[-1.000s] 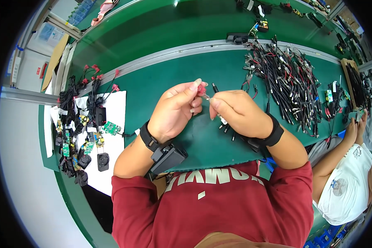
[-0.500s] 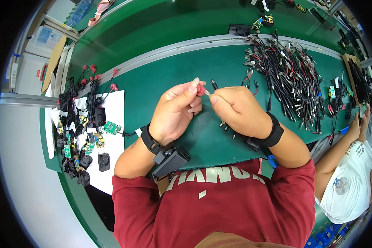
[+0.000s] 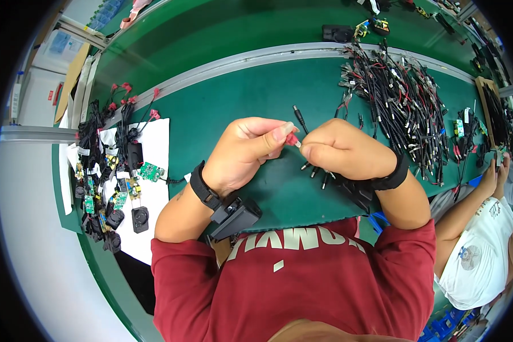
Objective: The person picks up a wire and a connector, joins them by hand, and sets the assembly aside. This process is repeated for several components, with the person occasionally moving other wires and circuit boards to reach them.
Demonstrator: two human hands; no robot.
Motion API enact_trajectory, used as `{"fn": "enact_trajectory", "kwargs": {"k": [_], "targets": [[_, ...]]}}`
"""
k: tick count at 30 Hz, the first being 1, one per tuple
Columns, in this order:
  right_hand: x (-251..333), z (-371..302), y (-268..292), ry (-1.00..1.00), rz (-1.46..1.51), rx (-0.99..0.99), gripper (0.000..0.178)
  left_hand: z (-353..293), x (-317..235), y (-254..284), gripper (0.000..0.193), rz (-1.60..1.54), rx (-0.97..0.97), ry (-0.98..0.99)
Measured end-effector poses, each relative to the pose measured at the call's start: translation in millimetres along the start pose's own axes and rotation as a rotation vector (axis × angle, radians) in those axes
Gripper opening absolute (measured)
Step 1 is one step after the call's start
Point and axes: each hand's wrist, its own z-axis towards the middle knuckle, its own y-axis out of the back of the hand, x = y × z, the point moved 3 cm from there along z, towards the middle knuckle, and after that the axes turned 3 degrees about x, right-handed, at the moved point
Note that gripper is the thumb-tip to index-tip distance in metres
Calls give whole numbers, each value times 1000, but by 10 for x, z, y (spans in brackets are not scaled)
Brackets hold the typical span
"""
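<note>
In front of my chest, my left hand [image 3: 246, 149] pinches a small red connector [image 3: 292, 139] between thumb and fingers. My right hand [image 3: 349, 149] is closed with its thumb against a small pale connector tip [image 3: 298, 145], which meets the red piece; whether the two are joined is hard to see. Black cables with barrel plugs [image 3: 325, 181] hang below my right fist, and another barrel plug [image 3: 300, 118] points up beyond it. My right palm and what runs through it are hidden.
A large heap of black cables [image 3: 404, 108] lies back right on the green table [image 3: 211, 108]. At left, green circuit boards [image 3: 150, 171], black housings [image 3: 139, 219] and red-tipped leads lie about white paper [image 3: 161, 142]. A co-worker in a white shirt [image 3: 479, 256] works at far right.
Both hands have shifted slightly right and down in the picture, still together at the red connector. The left fingers have turned, with the thumb lying over the red piece.
</note>
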Motion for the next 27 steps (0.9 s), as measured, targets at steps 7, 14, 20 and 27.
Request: {"fn": "enact_trajectory", "kwargs": {"k": [7, 14, 20, 27], "targets": [[-59, 57, -33, -64, 51, -170, 27, 53, 13, 6, 22, -192, 26, -7], [-74, 39, 60, -55, 79, -185, 26, 66, 97, 29, 22, -157, 21, 34], [-159, 172, -57, 73, -333, -425, 23, 122, 196, 70, 22, -327, -70, 35], [-176, 189, -16, -53, -300, -417, 21, 138, 207, 133, 21, -283, -43, 60]]}}
